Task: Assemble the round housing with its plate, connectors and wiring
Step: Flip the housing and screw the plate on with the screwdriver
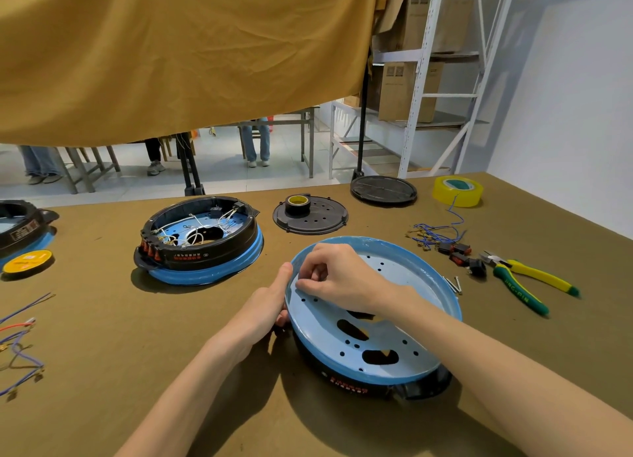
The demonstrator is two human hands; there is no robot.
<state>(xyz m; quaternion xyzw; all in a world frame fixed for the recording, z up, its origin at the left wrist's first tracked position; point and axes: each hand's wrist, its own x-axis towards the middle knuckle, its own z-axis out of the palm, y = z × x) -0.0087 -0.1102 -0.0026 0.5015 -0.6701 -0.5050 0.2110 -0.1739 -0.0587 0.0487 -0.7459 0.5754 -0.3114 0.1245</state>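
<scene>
Head view: housing (346,371) holds blue plate (394,319)

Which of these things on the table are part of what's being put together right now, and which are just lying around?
In use:
round housing with blue plate
left hand gripping its rim
right hand pinching at the plate

Lying about:
pliers
yellow tape roll
finished housing
black cover

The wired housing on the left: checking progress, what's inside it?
Inside the wired housing: white wires over a blue plate with a dark opening. Its near wall hides the rest.
</scene>
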